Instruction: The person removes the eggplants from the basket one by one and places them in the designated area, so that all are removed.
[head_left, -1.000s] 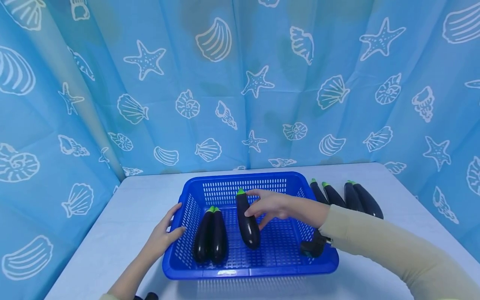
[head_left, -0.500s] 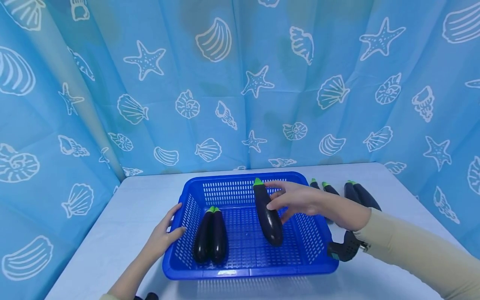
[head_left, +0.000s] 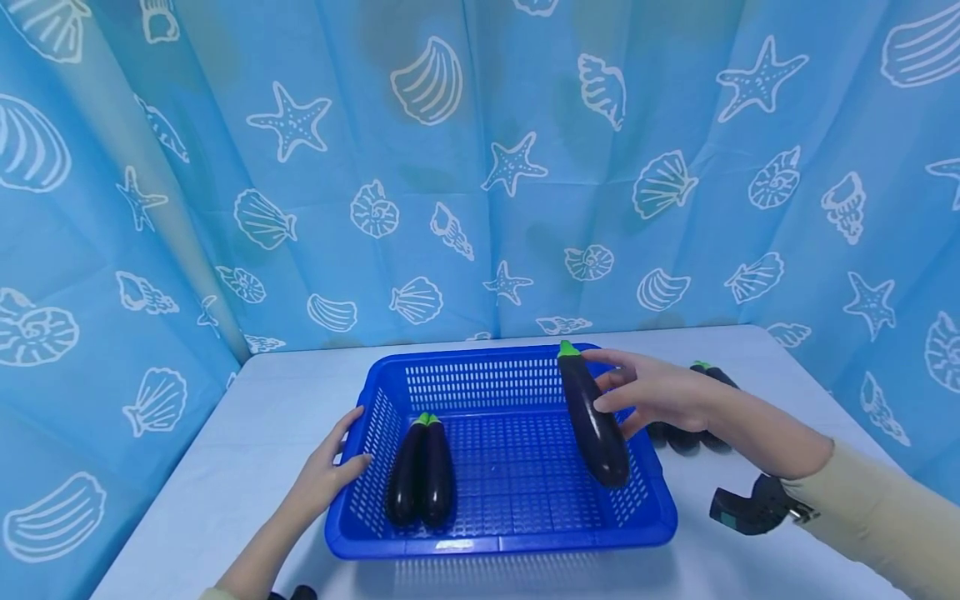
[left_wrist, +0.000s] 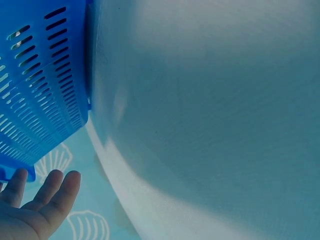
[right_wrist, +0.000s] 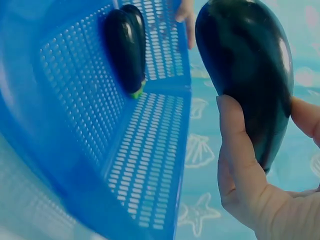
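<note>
A dark purple eggplant (head_left: 592, 421) with a bright green cap is held in my right hand (head_left: 660, 392), pinched between thumb and fingers. It is raised over the right end of the blue plastic basket (head_left: 498, 546), cap up and body slanting down to the right. In the right wrist view my right hand (right_wrist: 260, 185) grips this eggplant (right_wrist: 247, 65) from both sides. My left hand (head_left: 322, 471) rests at the basket's left rim, thumb over the edge. Its fingers (left_wrist: 62, 197) look nearly straight in the left wrist view.
Two eggplants (head_left: 422, 475) lie side by side in the left part of the basket. More eggplants (head_left: 682, 437) lie on the white table (head_left: 277, 400) to its right, partly hidden behind my right hand and forearm. A blue shell-print curtain (head_left: 480, 167) hangs behind the table.
My right hand has carried the eggplant from the basket's middle up and rightward to its right side. The left hand, the basket and the two eggplants inside have stayed in place.
</note>
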